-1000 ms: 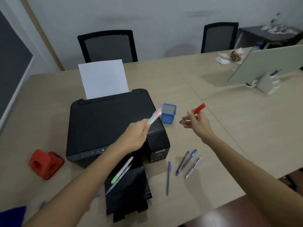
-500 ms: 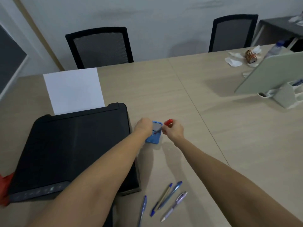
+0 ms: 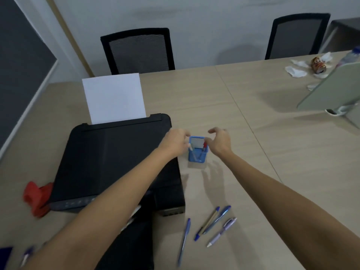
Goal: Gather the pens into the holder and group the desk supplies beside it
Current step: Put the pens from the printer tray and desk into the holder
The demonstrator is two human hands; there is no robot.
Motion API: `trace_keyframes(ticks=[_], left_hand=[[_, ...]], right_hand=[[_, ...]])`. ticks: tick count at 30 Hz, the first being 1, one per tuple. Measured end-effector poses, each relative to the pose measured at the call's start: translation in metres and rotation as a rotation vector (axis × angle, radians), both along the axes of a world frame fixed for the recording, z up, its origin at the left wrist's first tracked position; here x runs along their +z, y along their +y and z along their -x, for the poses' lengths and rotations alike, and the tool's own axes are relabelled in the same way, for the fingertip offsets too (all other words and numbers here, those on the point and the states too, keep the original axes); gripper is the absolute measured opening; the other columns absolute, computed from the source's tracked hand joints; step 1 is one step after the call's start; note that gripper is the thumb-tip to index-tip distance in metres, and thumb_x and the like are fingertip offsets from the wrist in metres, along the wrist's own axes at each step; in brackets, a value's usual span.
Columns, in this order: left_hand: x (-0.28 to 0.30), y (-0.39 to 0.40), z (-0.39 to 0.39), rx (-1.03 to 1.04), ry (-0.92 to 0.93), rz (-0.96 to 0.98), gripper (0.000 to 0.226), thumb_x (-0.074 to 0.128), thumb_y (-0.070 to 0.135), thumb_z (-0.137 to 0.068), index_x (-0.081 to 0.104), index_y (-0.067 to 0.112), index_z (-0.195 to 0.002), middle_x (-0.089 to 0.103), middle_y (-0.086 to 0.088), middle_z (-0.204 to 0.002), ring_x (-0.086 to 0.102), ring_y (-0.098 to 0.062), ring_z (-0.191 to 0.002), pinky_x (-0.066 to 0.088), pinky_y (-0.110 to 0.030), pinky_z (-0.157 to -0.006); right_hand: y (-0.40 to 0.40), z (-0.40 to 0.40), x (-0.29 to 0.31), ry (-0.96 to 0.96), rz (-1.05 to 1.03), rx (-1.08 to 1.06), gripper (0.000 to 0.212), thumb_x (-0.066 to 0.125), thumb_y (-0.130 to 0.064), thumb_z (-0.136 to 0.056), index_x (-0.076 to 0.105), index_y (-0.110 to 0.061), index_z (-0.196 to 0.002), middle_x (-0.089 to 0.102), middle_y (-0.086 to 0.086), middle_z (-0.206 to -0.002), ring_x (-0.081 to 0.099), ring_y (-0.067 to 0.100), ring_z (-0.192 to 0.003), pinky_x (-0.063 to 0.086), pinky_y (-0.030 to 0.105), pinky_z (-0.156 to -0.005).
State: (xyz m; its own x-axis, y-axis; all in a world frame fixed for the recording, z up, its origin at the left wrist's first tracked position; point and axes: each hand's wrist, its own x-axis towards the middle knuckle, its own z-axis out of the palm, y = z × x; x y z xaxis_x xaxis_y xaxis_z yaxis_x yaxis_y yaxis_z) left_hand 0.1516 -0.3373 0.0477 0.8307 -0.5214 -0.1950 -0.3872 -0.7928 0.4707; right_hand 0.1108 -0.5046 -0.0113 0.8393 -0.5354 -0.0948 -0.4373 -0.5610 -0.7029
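A small blue pen holder (image 3: 197,155) stands on the desk right of the black printer (image 3: 109,160). Two pens rest in it: a pale one (image 3: 191,148) at its left side and a red-capped one (image 3: 204,146) at its right. My left hand (image 3: 176,142) hovers at the holder's left edge, fingers apart, holding nothing. My right hand (image 3: 220,140) is just right of the holder, fingers spread and empty. Several blue and lilac pens (image 3: 214,221) lie loose on the desk nearer to me. Another pen (image 3: 25,255) lies at the bottom left.
A red desk item (image 3: 37,197) sits left of the printer, partly behind it. White paper (image 3: 114,98) stands in the printer's feed. A tilted grey screen (image 3: 335,90), a can and tissues are far right. Two black chairs stand behind the desk.
Both hands carried a pen to the blue holder and released them: the pale pen and the red pen now stand in it. Both hands have opened and drawn slightly away.
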Motion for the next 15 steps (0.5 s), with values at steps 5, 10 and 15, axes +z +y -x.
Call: trace_keyframes(ticks=[5, 10, 15], left_hand=[[0.040, 0.134, 0.063, 0.015, 0.106, 0.266, 0.014, 0.069, 0.018, -0.086, 0.073, 0.016, -0.100, 0.070, 0.002, -0.083, 0.069, -0.007, -0.068, 0.054, -0.017, -0.064], [-0.017, 0.275, 0.114, 0.070, 0.301, 0.086, 0.014, 0.069, 0.017, -0.085, 0.068, 0.020, -0.072, 0.067, 0.005, -0.065, 0.062, -0.002, -0.051, 0.047, -0.014, -0.050], [-0.110, 0.313, 0.133, 0.206, 0.273, 0.003, 0.018, 0.062, 0.008, -0.088, 0.072, 0.009, -0.104, 0.073, -0.011, -0.101, 0.068, -0.022, -0.099, 0.051, -0.027, -0.087]], right_hand=[[0.078, 0.037, 0.053, -0.318, 0.071, 0.117, 0.019, 0.061, -0.014, -0.087, 0.063, -0.013, -0.106, 0.056, 0.011, -0.115, 0.060, 0.016, -0.080, 0.047, 0.021, -0.080], [0.204, 0.106, 0.045, -0.538, 0.127, 0.461, 0.009, 0.059, -0.004, -0.088, 0.065, -0.006, -0.095, 0.056, 0.002, -0.090, 0.050, -0.003, -0.068, 0.036, 0.002, -0.069], [0.274, 0.147, -0.027, -0.227, 0.122, 0.728, 0.009, 0.053, -0.004, -0.090, 0.062, -0.003, -0.089, 0.057, 0.010, -0.083, 0.048, 0.012, -0.068, 0.038, 0.019, -0.065]])
